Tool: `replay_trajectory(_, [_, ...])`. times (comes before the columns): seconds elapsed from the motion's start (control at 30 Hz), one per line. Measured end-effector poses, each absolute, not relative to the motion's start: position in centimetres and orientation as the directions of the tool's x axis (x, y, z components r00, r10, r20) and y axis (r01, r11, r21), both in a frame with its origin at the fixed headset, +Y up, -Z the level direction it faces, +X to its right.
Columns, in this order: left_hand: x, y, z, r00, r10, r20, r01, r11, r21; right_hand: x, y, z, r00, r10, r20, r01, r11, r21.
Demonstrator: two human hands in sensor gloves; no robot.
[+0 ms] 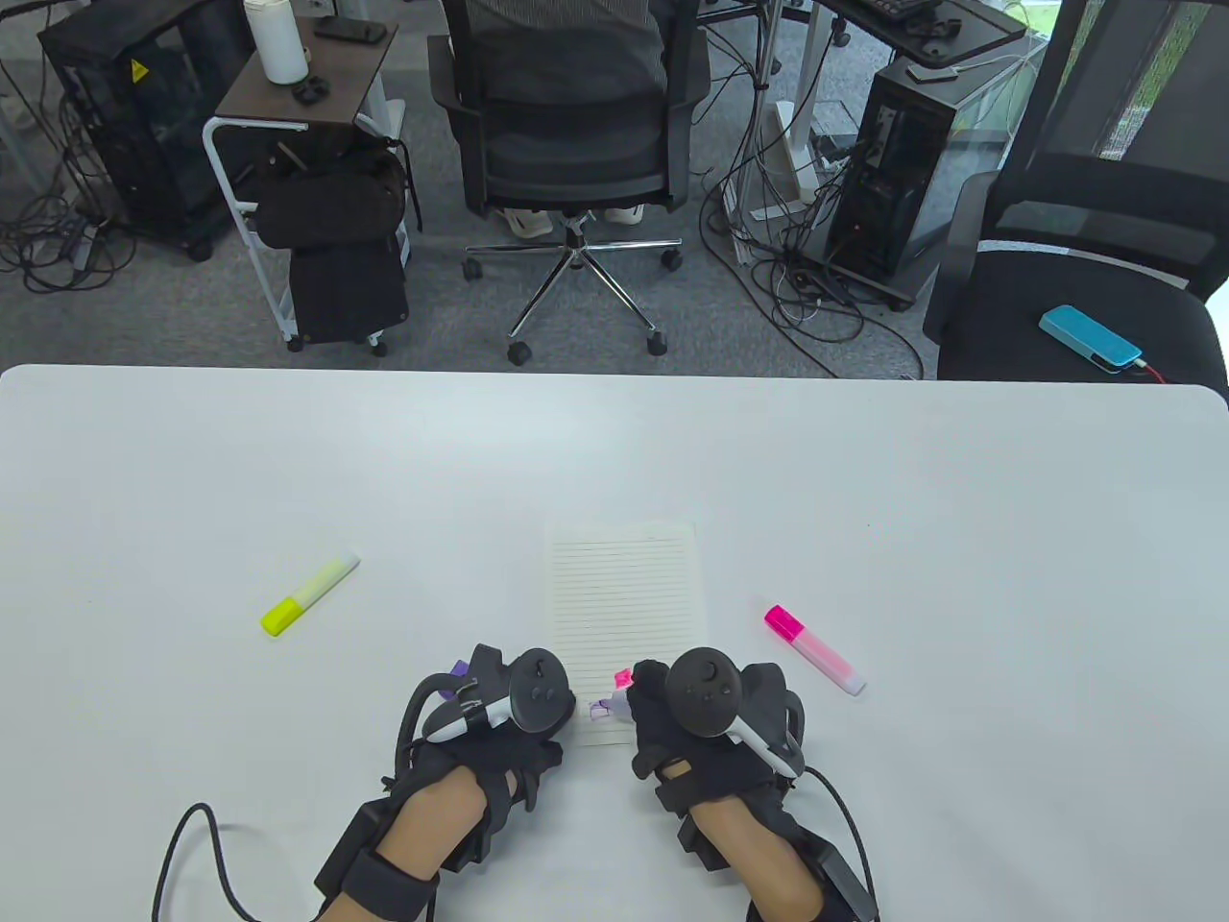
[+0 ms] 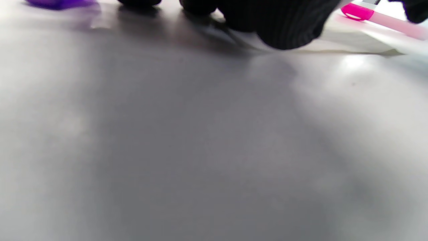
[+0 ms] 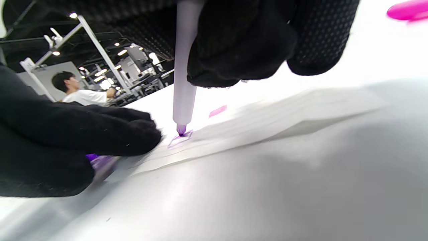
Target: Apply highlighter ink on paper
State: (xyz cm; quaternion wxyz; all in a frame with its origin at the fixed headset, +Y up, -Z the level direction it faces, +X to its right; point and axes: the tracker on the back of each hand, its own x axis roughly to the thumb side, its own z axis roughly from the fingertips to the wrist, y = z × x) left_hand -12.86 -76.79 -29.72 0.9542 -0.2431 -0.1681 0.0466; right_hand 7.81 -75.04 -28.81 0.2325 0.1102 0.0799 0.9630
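White table (image 1: 288,461): right hand (image 1: 706,715) holds purple highlighter (image 3: 183,83).

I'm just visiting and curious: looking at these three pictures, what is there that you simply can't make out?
- Purple marks on the lined white paper sheet: table view, too small, partly behind the right hand; right wrist view shows only an outline.
- Purple cap: left wrist view, blurred, cut by the top edge.
- Left hand fingers: table view, under its tracker.
- Upper barrel of the pale purple highlighter: covered by glove.
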Motion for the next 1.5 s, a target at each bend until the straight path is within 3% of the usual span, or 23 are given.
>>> replay_trajectory(0.23, [-12.86,-76.81,-29.73,0.939,0.172,0.297,-0.008,0.877,-0.480,8.25,-74.52,-28.79,-0.895,0.432,0.113,-0.407,-0.893,0.193])
replay_trajectory(0.43, [-12.86,-76.81,-29.72,0.939,0.171,0.298,-0.007,0.877,-0.480,7.71,-75.22,-28.87,-0.857,0.493,0.147,-0.460,-0.862,0.211])
replay_trajectory(0.67, [-12.85,-76.83,-29.73,0.939,0.170,0.298,-0.006,0.877,-0.481,8.04,-74.89,-28.91,-0.871,0.474,0.130,-0.447,-0.874,0.189])
replay_trajectory(0.97, [-12.84,-76.83,-29.73,0.939,0.170,0.298,-0.007,0.877,-0.481,8.00,-74.62,-28.91,-0.865,0.485,0.127,-0.444,-0.859,0.254])
replay_trajectory(1.17, [-12.84,-76.82,-29.74,0.939,0.171,0.298,-0.007,0.877,-0.481,7.96,-75.11,-29.09,-0.859,0.493,0.140,-0.462,-0.863,0.203])
replay_trajectory(1.33, [-12.85,-76.81,-29.76,0.939,0.171,0.298,-0.007,0.876,-0.482,8.00,-74.67,-28.97,-0.861,0.491,0.134,-0.446,-0.855,0.265])
replay_trajectory(1.5, [-12.85,-76.81,-29.76,0.939,0.171,0.298,-0.006,0.876,-0.482,7.93,-74.91,-28.98,-0.866,0.478,0.145,-0.448,-0.871,0.201])
